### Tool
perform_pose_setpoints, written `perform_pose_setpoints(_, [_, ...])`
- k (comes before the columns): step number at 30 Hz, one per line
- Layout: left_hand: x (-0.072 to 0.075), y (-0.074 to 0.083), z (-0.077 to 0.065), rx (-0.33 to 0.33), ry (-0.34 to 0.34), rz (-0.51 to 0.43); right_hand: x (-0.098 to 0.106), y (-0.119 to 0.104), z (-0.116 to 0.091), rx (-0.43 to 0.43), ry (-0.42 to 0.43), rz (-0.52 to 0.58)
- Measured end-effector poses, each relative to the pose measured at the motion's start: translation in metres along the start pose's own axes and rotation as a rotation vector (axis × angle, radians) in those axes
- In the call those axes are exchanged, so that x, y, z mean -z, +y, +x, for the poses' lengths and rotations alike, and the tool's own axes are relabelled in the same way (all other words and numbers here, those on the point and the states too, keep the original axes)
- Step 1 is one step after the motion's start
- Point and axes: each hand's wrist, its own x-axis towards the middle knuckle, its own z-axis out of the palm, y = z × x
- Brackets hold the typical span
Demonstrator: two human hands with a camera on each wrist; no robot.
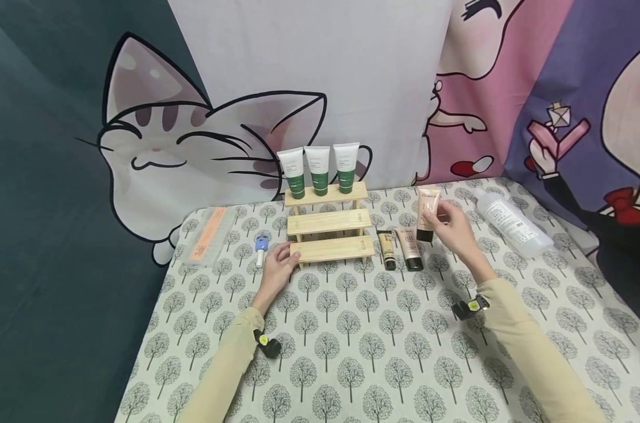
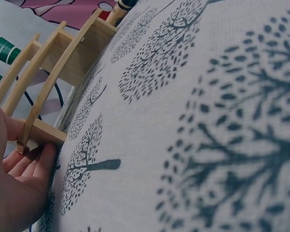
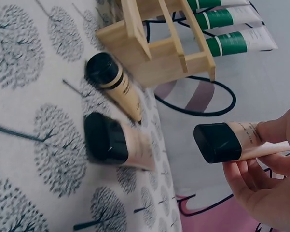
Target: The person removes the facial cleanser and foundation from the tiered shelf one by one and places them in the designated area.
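Note:
My right hand (image 1: 452, 230) pinches a pinkish-beige BB cream tube (image 1: 428, 212), held cap down; the right wrist view shows its black cap (image 3: 217, 143) off the cloth. My left hand (image 1: 279, 267) grips the left end of the lowest step of a three-step wooden display rack (image 1: 330, 222). In the left wrist view, the thumb lies over the step's end and the other fingers (image 2: 31, 166) are beneath it. Three green-and-white tubes (image 1: 320, 170) stand side by side on the top step. To the rack's right lie another BB cream tube (image 1: 408, 248) and a slim yellow-beige tube (image 1: 386, 249).
A clear bottle (image 1: 512, 223) with a printed label lies at the right. On the left are a small blue-and-white item (image 1: 260, 249) and a clear flat pack with an orange strip (image 1: 209, 236). A tree-print cloth (image 1: 352, 346) covers the table, with a cartoon backdrop behind.

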Motion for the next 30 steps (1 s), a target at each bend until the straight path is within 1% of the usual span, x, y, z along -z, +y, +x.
perform_pose_setpoints(5, [0.000, 0.000, 0.001, -0.001, 0.003, 0.006, 0.002, 0.012, -0.002, -0.017, -0.011, -0.033])
perform_pose_setpoints(13, [0.000, 0.000, 0.001, 0.006, 0.003, 0.002, 0.003, 0.033, -0.008, -0.046, -0.054, -0.097])
perform_pose_setpoints(15, [0.000, 0.000, 0.001, -0.001, 0.004, 0.004, 0.003, 0.037, -0.010, -0.059, -0.059, -0.106])
perform_pose_setpoints(22, [0.001, 0.001, 0.000, -0.005, 0.005, 0.007, 0.001, 0.052, -0.014, -0.162, -0.101, -0.137])
perform_pose_setpoints(30, [0.000, 0.001, -0.001, 0.012, -0.001, -0.025, -0.005, 0.063, -0.014, -0.183, -0.138, -0.159])
